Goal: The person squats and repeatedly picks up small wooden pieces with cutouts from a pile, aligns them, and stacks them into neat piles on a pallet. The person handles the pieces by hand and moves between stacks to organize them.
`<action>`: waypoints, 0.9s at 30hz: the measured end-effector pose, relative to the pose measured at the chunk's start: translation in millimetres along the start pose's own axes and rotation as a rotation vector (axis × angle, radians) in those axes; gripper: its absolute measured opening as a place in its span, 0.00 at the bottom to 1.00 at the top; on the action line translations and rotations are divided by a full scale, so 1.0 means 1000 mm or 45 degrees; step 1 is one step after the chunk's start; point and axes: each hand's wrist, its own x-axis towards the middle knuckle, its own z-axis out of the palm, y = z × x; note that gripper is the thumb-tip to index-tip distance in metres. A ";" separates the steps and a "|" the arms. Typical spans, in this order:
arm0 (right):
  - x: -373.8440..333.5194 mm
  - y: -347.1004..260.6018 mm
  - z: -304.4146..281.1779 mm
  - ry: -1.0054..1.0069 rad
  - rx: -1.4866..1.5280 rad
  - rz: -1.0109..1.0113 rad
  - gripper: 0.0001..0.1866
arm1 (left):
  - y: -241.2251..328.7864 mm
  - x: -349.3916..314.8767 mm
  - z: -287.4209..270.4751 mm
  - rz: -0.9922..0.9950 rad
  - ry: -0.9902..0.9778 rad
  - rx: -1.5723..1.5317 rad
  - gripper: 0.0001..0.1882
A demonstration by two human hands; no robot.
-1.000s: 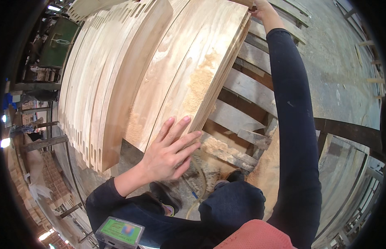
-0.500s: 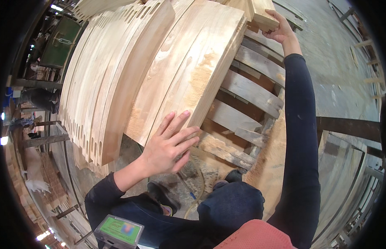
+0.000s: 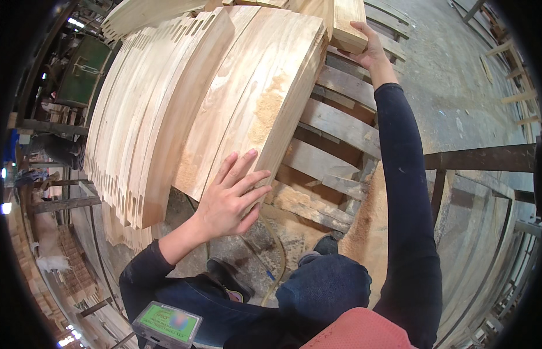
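A row of pale wooden boards (image 3: 224,104) lies side by side, with sawdust scattered on top. My left hand (image 3: 231,195) rests on the near end of the outermost board, its fingers spread across the top and edge. At the far right, my right hand (image 3: 371,53) grips the near end of another wooden board (image 3: 349,23), fingers wrapped round its corner and partly hidden beneath it. This board runs out of the picture at the top.
Under the boards is a slatted wooden pallet (image 3: 332,122). Slotted boards (image 3: 149,110) are packed upright on the left. A dark metal bar (image 3: 486,156) crosses at right. Sawdust (image 3: 364,224) is heaped beside the pallet, and a hose (image 3: 278,247) lies near my feet.
My right hand and the board it grips have shifted left, closer to the row. My left hand stays on the near end of the outermost board, with little movement.
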 end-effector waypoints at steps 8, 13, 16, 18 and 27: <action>-0.005 0.007 -0.011 0.154 -0.051 -0.097 0.39 | -0.001 0.000 -0.004 -0.003 -0.023 0.005 0.20; -0.046 -0.007 -0.044 0.152 -0.027 -0.180 0.39 | -0.001 0.000 0.000 0.025 0.000 -0.004 0.22; -0.097 0.014 -0.054 0.198 0.047 -0.167 0.34 | 0.003 0.002 -0.010 -0.046 0.017 -0.061 0.22; -0.143 0.028 -0.072 0.213 0.026 -0.200 0.33 | 0.012 0.011 -0.009 -0.103 0.107 -0.194 0.23; -0.353 0.123 -0.038 0.074 0.079 -0.202 0.38 | 0.082 0.165 0.079 -1.021 0.094 -1.299 0.71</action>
